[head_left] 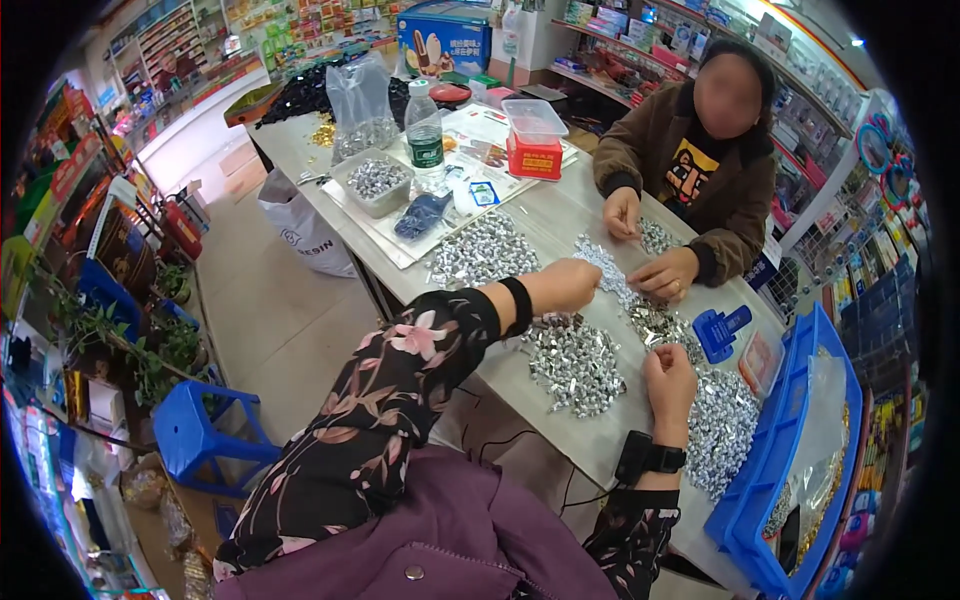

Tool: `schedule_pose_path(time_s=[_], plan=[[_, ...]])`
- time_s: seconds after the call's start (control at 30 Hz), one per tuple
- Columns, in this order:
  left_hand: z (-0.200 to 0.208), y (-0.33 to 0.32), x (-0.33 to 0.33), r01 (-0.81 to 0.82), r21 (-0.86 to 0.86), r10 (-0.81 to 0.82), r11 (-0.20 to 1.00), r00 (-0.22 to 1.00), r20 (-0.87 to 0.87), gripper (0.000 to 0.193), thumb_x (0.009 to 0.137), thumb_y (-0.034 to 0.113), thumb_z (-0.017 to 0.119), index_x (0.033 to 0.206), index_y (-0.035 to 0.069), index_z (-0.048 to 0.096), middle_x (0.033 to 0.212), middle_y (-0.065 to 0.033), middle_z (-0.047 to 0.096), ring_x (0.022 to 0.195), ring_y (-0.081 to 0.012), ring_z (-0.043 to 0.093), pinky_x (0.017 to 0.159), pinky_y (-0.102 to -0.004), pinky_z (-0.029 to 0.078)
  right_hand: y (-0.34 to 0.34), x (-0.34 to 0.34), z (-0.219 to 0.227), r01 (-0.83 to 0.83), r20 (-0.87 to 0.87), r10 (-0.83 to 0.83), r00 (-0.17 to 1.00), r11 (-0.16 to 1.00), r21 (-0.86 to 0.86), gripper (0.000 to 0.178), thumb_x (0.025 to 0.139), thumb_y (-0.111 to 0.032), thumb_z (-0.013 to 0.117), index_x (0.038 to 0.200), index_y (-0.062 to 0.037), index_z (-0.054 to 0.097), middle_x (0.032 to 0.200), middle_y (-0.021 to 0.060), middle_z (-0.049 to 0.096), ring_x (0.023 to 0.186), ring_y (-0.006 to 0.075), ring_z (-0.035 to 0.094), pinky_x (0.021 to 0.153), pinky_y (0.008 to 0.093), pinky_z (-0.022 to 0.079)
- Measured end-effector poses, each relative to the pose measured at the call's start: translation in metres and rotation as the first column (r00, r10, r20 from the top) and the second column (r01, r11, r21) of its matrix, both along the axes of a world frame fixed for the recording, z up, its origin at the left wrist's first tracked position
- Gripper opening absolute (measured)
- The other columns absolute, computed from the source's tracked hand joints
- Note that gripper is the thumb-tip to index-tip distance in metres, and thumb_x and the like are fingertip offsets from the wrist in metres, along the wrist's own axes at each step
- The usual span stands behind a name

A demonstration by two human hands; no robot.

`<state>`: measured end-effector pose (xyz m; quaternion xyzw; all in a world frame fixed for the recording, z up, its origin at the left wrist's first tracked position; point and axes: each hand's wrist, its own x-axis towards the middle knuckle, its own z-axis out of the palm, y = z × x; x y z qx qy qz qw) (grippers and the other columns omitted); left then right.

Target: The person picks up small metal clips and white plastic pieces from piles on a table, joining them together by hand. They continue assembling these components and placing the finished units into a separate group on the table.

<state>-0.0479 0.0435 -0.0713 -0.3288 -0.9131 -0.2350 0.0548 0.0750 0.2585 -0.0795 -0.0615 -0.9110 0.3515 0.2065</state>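
Observation:
Over the middle of the table, my left hand point(568, 286) is closed, fingertips together at the edge of a pale pile of small pieces point(600, 262). Whatever it may pinch is too small to see. Nearer me lies a pile of small shiny silver pieces point(577, 368). My right hand point(669, 380) is also closed, thumb against curled fingers, beside a larger silver pile point(722, 430); its contents are hidden. Between my hands and the other person sits a darker, brownish-silver heap point(662, 325). Another silver pile point(485, 250) spreads left of my left hand.
Across the table a person in a brown jacket point(735, 215) works with both hands over a small heap. A blue crate point(735, 500) stands at the right, a blue scoop-like tool point(718, 333) nearby. Farther left are a bottle point(424, 140), a clear tub point(377, 198) and a red box point(535, 157).

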Motion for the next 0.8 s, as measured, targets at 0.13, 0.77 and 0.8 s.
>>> schedule_pose_path(time_s=[0.13,0.77,0.8], plan=[[0.016,-0.010,0.012,0.029,0.233,-0.066,0.972,0.986,0.155,0.017,0.076,0.019,0.059,0.081,0.003,0.061,0.073,-0.0151,0.061,0.069,-0.0305,0.059,0.063,-0.0375,0.047,0.005,-0.008,-0.010,-0.002,-0.028,0.003,1.000,1.000,0.026,0.014,0.077,-0.015,0.059,0.085,-0.0032,0.058,0.063,0.0064,0.060,0.055,0.0145,0.057,0.053,0.0273,0.045],[0.018,-0.008,0.091,-0.414,0.608,-0.402,0.678,0.484,0.777,0.012,0.087,0.018,0.056,0.088,0.006,0.054,0.074,0.0006,0.055,0.062,-0.0056,0.051,0.055,-0.0185,0.045,0.012,-0.010,-0.014,-0.061,0.020,0.074,0.997,0.918,-0.393,0.015,0.074,-0.018,0.059,0.081,-0.0053,0.062,0.068,0.0096,0.064,0.061,0.0195,0.062,0.056,0.0296,0.047],[0.017,-0.007,0.092,-0.415,0.606,-0.389,0.679,0.496,0.776,0.011,0.087,0.018,0.056,0.088,0.006,0.054,0.074,0.0006,0.055,0.062,-0.0054,0.052,0.054,-0.0182,0.045,0.014,-0.009,-0.014,-0.052,0.013,0.059,0.998,0.949,-0.310,0.015,0.074,-0.018,0.059,0.082,-0.0052,0.062,0.069,0.0095,0.064,0.062,0.0190,0.062,0.057,0.0295,0.047]])
